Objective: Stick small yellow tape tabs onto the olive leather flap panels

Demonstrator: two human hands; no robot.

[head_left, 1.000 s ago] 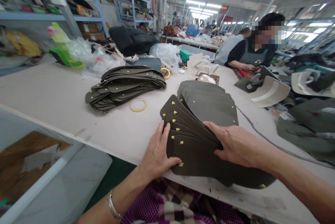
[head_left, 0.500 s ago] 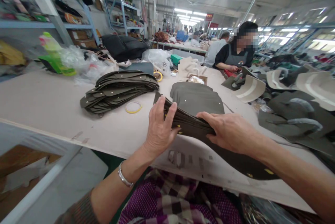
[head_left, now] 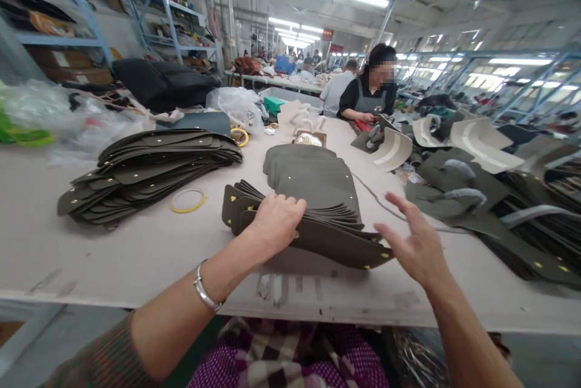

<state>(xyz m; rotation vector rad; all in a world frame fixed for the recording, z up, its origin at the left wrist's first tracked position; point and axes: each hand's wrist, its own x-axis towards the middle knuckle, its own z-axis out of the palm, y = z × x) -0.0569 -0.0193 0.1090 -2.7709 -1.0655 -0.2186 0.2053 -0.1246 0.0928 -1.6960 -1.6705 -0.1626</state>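
The left hand [head_left: 276, 223] clasps the dark panels [head_left: 336, 247], gathered but not yet even-edged, while the right hand [head_left: 416, 246] spreads wide, empty.

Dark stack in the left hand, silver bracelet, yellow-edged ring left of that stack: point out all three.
Dark stack [head_left: 336, 246]: head view, on the broad face of its front piece.
Silver bracelet [head_left: 203, 295]: head view, on its band.
Yellow-edged ring [head_left: 189, 210]: head view, on its near rim.

The panels [head_left: 336, 249] looked smooth, matt and leathery. Left of them, the pile [head_left: 149, 174] bore shiny metal studs [head_left: 135, 175]. The bracelet [head_left: 203, 292] was polished metal. Toward the smooth, matt table's [head_left: 136, 261] far edge, the bag [head_left: 238, 111] was crinkled, glossy plastic.
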